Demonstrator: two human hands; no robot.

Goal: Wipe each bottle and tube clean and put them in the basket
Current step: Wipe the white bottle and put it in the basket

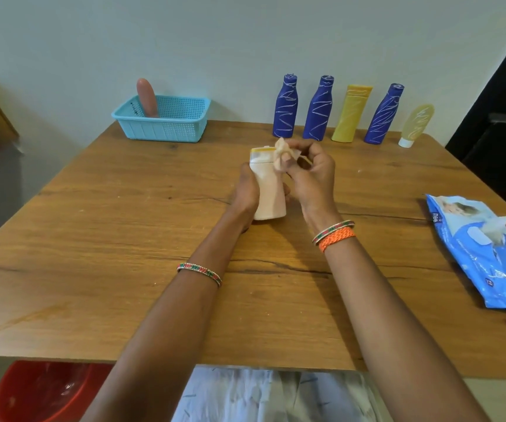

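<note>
Wood-grain table fills most of the view, and every place below is given from the pale peach bottle standing upright near its middle. To the far right of that bottle lies a blue wipes pack, flat on the tabletop with a white wipe poking from its opening. Behind the bottle and to the left, near the wall, sits a light blue basket with one pinkish-brown tube leaning inside it. Behind the bottle and to the right, a row stands along the table's back edge: three dark blue bottles scribbled with white lines, a yellow bottle between the second and third of them, and, farthest right, a pale yellow tube resting on its white cap. The left hand grips the peach bottle around its body from the left side, fingers curled behind it, so the bottle's base rests on the table below the hand and its yellow-rimmed cap rises above. The right hand is just right of the bottle's upper part, fingers and thumb pinching a crumpled wipe that is pressed against the bottle's shoulder beside the cap. Both wrists carry beaded bangles, and the right one also has an orange band.
</note>
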